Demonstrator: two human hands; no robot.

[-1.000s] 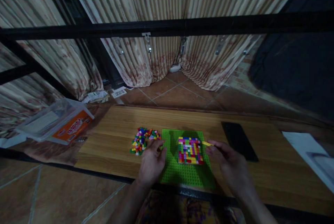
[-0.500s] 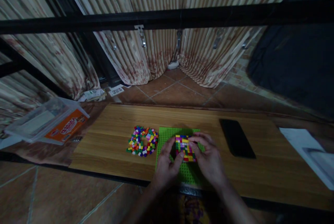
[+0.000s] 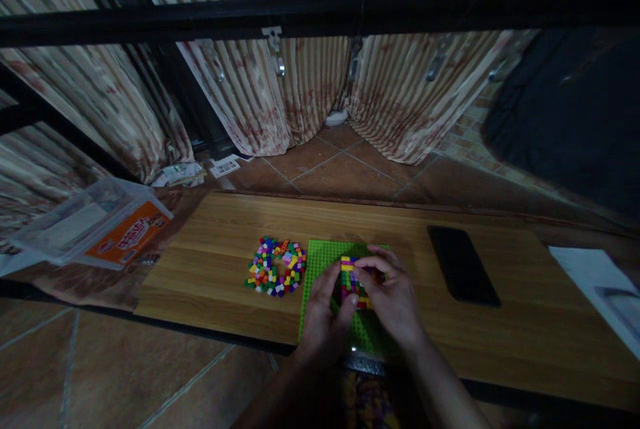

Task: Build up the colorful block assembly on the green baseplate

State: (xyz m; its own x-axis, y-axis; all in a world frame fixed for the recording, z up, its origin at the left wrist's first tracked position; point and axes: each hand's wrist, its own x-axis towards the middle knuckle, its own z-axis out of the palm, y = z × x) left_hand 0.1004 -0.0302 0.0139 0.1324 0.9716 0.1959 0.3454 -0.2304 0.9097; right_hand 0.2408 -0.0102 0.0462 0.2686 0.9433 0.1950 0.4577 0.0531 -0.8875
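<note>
A multicoloured block of small toy bricks (image 3: 346,278) is between my hands over a green studded baseplate (image 3: 320,254). My left hand (image 3: 321,312) is closed around the block's left side, with the thumb near its lower edge. Reaching over from the right, my right hand (image 3: 397,299) is closed on the block, thumb and forefinger together at its upper part by a yellow row. These fingers hide much of the block's right half. Whether a separate brick sits between them is hidden. Left of the baseplate lies a ring-shaped heap of loose toy bricks (image 3: 265,275).
A dark, flat phone-like slab (image 3: 463,265) lies on the wooden table (image 3: 200,262) to the right. White sheets (image 3: 595,282) are at the far right. A clear plastic tub (image 3: 90,215) with an orange label stands off the left end. A black bar (image 3: 320,12) crosses before the curtains.
My right thumb and fingers have shifted left across the upper part of the block, covering more of it. My left hand keeps its hold. The camera view has shifted slightly.
</note>
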